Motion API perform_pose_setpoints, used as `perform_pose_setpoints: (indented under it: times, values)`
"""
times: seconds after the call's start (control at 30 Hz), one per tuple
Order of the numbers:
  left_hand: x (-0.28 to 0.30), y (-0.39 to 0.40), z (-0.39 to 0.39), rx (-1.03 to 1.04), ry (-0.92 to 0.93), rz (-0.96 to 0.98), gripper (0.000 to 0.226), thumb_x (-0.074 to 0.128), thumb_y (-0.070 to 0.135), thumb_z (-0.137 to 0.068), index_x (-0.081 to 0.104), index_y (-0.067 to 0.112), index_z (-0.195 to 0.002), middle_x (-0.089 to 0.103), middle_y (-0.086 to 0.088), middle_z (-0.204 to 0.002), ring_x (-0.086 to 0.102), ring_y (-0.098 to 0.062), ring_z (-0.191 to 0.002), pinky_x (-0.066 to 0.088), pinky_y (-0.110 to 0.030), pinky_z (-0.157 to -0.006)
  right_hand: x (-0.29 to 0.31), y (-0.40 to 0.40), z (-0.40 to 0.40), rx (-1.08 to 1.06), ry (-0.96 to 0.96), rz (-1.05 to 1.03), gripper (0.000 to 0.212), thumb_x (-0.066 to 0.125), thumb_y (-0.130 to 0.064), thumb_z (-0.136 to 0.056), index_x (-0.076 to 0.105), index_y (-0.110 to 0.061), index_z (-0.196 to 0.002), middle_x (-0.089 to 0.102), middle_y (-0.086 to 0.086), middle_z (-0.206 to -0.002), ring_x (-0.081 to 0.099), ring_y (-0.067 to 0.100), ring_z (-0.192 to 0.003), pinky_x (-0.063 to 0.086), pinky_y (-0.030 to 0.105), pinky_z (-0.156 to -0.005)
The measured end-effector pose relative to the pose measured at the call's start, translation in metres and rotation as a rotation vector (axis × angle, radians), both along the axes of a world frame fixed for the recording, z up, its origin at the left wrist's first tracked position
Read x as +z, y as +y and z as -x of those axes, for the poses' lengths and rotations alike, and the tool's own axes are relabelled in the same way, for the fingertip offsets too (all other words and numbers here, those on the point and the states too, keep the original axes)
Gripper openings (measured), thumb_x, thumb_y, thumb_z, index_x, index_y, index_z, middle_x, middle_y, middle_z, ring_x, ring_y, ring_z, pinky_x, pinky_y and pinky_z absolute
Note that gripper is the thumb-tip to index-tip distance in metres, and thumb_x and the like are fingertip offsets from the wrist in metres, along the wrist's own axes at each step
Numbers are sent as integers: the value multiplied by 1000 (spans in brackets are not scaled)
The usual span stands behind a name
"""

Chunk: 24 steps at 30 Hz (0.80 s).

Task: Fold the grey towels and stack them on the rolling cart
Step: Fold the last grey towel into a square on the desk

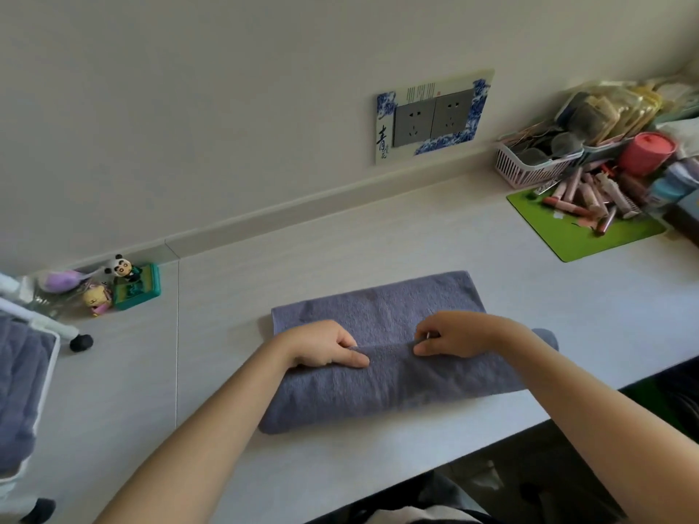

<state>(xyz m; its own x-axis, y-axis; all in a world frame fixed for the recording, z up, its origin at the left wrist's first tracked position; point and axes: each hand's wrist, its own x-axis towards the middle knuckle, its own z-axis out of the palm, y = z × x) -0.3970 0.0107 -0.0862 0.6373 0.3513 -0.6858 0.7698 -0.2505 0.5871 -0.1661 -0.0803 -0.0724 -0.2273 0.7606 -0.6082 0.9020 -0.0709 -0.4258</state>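
A grey towel (382, 312) lies on the white table (340, 243), its near half doubled over into a thick fold. My left hand (325, 346) grips the fold's upper edge with curled fingers, thumb on top. My right hand (454, 336) pinches the same edge a little to the right. The white rolling cart (49, 357) stands at the left edge of view, with grey towels (19, 387) lying in its tray.
Small toy figures (121, 281) sit by the wall at the far left. At the far right are a green mat (582, 236) covered with cosmetics, a pink basket (529, 168) and a red jar (646, 153). The table's front edge runs close on the right.
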Motion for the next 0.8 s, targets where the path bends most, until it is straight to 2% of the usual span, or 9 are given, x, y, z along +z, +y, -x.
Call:
perform_pose_setpoints:
  times: [0.1, 0.17, 0.27, 0.37, 0.47, 0.6, 0.73, 0.8]
  values:
    - [8, 40, -12, 35, 52, -114, 31, 63, 43, -87, 65, 14, -74, 60, -1, -71, 51, -13, -62, 37, -26, -60, 4, 49, -4, -25, -62, -32, 37, 48, -45, -94, 61, -15, -111, 59, 0, -107, 52, 15, -92, 38, 27, -78]
    - [5, 74, -24, 45, 104, -203, 37, 59, 45, -89, 64, 10, -80, 60, -4, -76, 53, -17, -67, 37, -28, -64, -3, 89, -11, -27, -108, -71, 41, 46, -48, -94, 60, -14, -113, 59, 2, -113, 53, 19, -99, 39, 29, -80]
    - [-17, 95, -32, 2, 248, -345, 43, 48, 52, -93, 58, 10, -85, 61, -10, -93, 56, -23, -83, 36, -30, -68, -27, 121, -18, -35, -125, -80, 50, 46, -57, -90, 58, -14, -112, 60, 2, -112, 55, 21, -101, 42, 33, -84]
    - [-50, 100, -29, 2, 349, -377, 52, 40, 56, -94, 58, 9, -106, 58, -14, -119, 54, -30, -107, 40, -32, -80, -60, 131, -30, 3, -152, -10, 51, 58, -57, -84, 54, -15, -112, 58, 0, -104, 52, 19, -95, 42, 31, -82]
    - [-69, 100, -22, 31, 353, -421, 52, 36, 52, -96, 54, 8, -116, 48, -14, -128, 44, -30, -119, 40, -38, -96, -85, 131, -41, -9, -188, -107, 44, 56, -51, -87, 52, -20, -119, 60, 1, -111, 50, 21, -106, 39, 32, -84]
    - [-73, 94, -20, 51, 345, -479, 43, 33, 40, -100, 56, 5, -111, 46, -14, -125, 40, -29, -120, 35, -36, -97, -93, 125, -33, -7, -287, -218, 35, 41, -47, -96, 54, -17, -109, 60, 4, -114, 47, 24, -113, 38, 36, -90]
    - [-87, 72, -29, 169, 200, -814, 40, 36, 31, -100, 43, 9, -132, 42, -10, -138, 36, -27, -128, 26, -36, -107, -99, 111, -13, -50, -449, -397, 34, 37, -36, -99, 46, -15, -125, 52, 4, -131, 42, 24, -124, 28, 36, -106]
    - [-94, 48, -39, 184, 44, -904, 45, 37, 29, -98, 45, 11, -138, 41, -10, -146, 36, -29, -136, 17, -41, -114, -108, 91, 9, -116, -360, -610, 39, 37, -29, -97, 47, -17, -132, 47, 6, -142, 41, 26, -131, 20, 39, -115]
